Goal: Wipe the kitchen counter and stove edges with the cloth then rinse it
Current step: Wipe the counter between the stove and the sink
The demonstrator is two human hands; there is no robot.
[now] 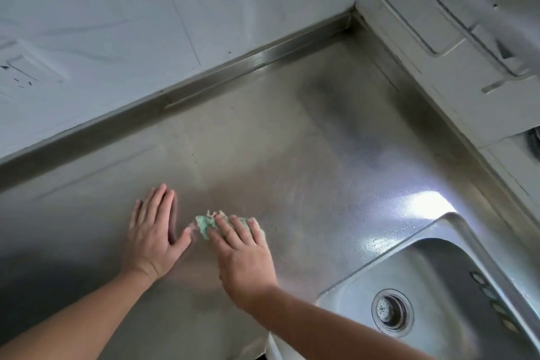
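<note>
A small green and cream cloth (pixel 204 223) lies bunched on the stainless steel counter (pixel 292 140). My right hand (pixel 244 257) presses flat on top of it, fingers spread, and covers most of the cloth. Just to the left, my left hand (pixel 155 231) rests palm down on the bare counter with its fingers together, thumb close to the cloth but apart from it. No stove shows in this view.
A steel sink (pixel 432 286) with a round drain (pixel 391 310) sits at the lower right. A metal upstand (pixel 204 82) runs along the pale wall. A white appliance (pixel 438 38) stands at the back right. A wall socket (pixel 20 76) is at the left.
</note>
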